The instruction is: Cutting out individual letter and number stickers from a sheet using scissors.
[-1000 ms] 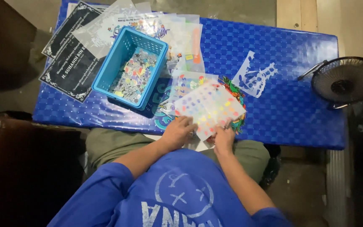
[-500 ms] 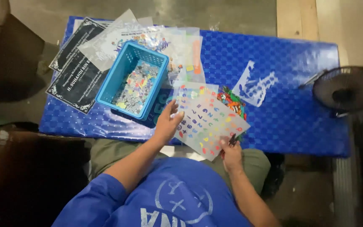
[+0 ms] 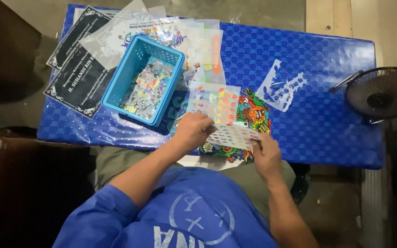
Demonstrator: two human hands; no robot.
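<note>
I hold a sticker sheet [image 3: 233, 135] with small coloured pieces over the near edge of a blue-covered table [image 3: 299, 50]. My left hand [image 3: 193, 131] grips its left end and my right hand [image 3: 265, 151] pinches its right end. Just beyond it lies another sheet of coloured stickers [image 3: 217, 100], on top of a colourful cartoon sticker print [image 3: 253, 112]. A light blue plastic basket [image 3: 145, 85] with several small cut stickers inside stands to the left of my left hand.
Clear plastic sleeves and sheets [image 3: 180, 36] are piled behind the basket. Two black printed cards [image 3: 76, 69] lie at the table's left end. A white cut-out sticker [image 3: 281, 87] lies right of centre. A black fan [image 3: 382, 94] stands at the right edge.
The large dotted sheet I held flat has come down onto the table pile. Both hands now hold a smaller sheet close to the table's near edge, and the hands sit closer together.
</note>
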